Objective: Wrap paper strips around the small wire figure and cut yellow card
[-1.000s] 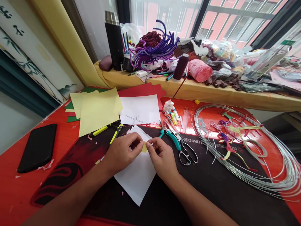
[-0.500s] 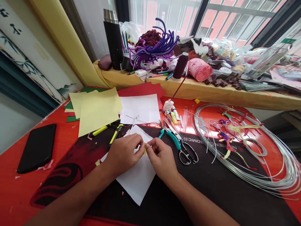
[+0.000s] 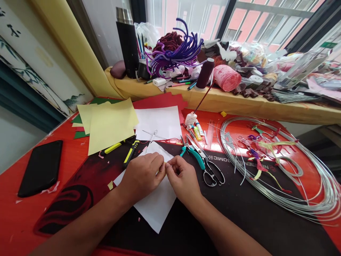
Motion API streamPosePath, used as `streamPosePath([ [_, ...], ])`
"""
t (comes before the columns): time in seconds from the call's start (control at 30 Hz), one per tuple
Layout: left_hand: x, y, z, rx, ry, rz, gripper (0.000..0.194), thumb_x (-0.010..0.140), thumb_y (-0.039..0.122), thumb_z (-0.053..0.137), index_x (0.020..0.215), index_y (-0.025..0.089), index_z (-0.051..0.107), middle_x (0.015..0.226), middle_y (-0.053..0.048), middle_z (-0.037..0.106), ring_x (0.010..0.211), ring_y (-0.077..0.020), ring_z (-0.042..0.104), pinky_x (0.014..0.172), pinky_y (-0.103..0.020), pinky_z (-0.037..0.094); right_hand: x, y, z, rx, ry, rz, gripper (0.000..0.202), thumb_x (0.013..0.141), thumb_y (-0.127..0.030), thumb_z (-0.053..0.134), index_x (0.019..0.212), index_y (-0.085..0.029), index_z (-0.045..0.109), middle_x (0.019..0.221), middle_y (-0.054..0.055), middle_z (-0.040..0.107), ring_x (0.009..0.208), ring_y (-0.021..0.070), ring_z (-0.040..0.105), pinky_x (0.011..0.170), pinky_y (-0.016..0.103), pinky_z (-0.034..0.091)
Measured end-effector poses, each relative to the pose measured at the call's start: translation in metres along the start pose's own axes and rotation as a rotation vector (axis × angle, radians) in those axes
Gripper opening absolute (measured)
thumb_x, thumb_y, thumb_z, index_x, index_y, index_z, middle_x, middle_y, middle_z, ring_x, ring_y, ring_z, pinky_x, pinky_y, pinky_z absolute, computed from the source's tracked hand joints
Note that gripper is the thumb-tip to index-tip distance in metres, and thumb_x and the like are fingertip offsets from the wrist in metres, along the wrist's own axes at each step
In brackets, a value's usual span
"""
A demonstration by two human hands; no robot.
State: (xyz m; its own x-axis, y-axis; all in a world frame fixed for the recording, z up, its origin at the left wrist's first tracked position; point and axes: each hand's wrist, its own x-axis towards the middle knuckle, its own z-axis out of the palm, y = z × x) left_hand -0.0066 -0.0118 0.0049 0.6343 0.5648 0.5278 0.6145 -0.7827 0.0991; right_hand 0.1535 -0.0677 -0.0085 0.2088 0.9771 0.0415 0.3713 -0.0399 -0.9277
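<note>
My left hand (image 3: 146, 170) and my right hand (image 3: 183, 179) meet fingertip to fingertip above a white sheet of paper (image 3: 157, 208). Both are closed in a pinch. The small yellow paper piece between them, visible a moment ago, is now almost wholly covered by the fingers. The white sheet lies at an angle on a black and red desk mat (image 3: 226, 220). A thin wire tool tip shows just beyond my left hand. To the right of my right hand lie teal-handled pliers (image 3: 195, 156) and scissors (image 3: 213, 174).
Yellow paper sheets (image 3: 112, 124) and a yellow-black utility knife (image 3: 131, 153) lie at the left, beyond a phone (image 3: 39, 169). A white glue bottle (image 3: 190, 118) stands behind the pliers. A large wire coil (image 3: 317, 192) spreads at the right. The sill holds a thermos (image 3: 128, 49) and craft supplies.
My left hand has rolled slightly over toward the right, and its fingers now cover the yellow paper piece that showed between the fingertips. My right hand has barely moved.
</note>
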Motion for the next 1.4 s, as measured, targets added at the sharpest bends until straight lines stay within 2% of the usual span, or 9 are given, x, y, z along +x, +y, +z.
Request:
streamPosePath([
  [0.37,0.0009,-0.0034,-0.0012,-0.129,0.021,-0.123,0.02,0.1,0.02,0.056,0.081,0.021,0.058,0.07,0.002,0.062,0.061,-0.0157,0.058,0.06,-0.033,0.037,-0.0007,0.0003,-0.0011,0.016,-0.014,-0.02,0.024,0.097,-0.039,0.059,0.084,-0.021,0.066,0.059,-0.007,0.047,0.054,0.0133,0.043,0.054,0.027,0.031],
  [0.77,-0.0003,-0.0029,-0.0015,-0.174,-0.032,-0.134,0.016,0.102,0.025,0.056,0.087,0.02,0.06,0.072,0.003,0.063,0.062,-0.015,0.059,0.061,-0.032,0.038,0.0007,-0.0013,-0.0015,0.061,0.004,0.023,0.024,0.094,-0.04,0.06,0.079,-0.022,0.063,0.06,-0.006,0.051,0.055,0.0137,0.044,0.054,0.028,0.032],
  [1.13,-0.0007,-0.0019,-0.0003,-0.171,-0.065,-0.179,0.019,0.101,0.024,0.055,0.083,0.021,0.058,0.069,0.002,0.062,0.06,-0.0155,0.058,0.06,-0.032,0.035,-0.0006,-0.0004,-0.0002,0.073,0.005,0.041,0.025,0.095,-0.041,0.061,0.081,-0.021,0.065,0.061,-0.005,0.052,0.056,0.0138,0.044,0.054,0.028,0.033],
  [1.4,-0.0005,-0.0028,-0.001,-0.195,-0.074,-0.223,0.018,0.1,0.025,0.056,0.083,0.022,0.058,0.07,0.003,0.064,0.062,-0.016,0.061,0.06,-0.031,0.036,0.0005,-0.0001,-0.0012,0.063,-0.027,0.002,0.023,0.097,-0.041,0.062,0.088,-0.02,0.069,0.058,-0.008,0.045,0.053,0.0132,0.042,0.053,0.027,0.03],
])
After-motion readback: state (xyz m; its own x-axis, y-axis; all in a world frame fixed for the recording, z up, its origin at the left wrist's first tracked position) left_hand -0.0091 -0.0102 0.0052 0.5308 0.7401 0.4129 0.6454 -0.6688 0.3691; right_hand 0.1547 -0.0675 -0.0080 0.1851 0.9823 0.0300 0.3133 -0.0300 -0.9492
